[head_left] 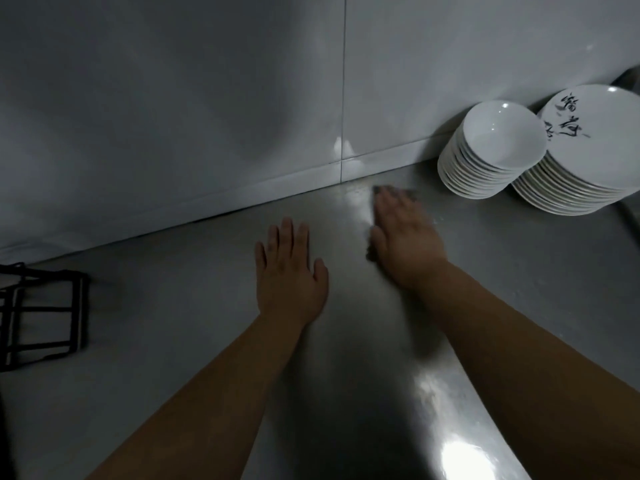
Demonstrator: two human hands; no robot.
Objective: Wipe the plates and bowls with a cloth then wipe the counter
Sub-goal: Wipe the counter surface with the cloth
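My right hand lies flat with straight fingers on a dark cloth and presses it onto the steel counter. Only the cloth's edges show past my fingertips and beside my thumb. My left hand rests flat and empty on the counter, a little to the left. A stack of white bowls stands at the back right against the wall. Beside it is a stack of white plates with black brush writing on the top one.
A white tiled wall runs along the back of the counter. A black wire rack sits on the counter at the far left. A dark metal edge shows at the far right behind the plates.
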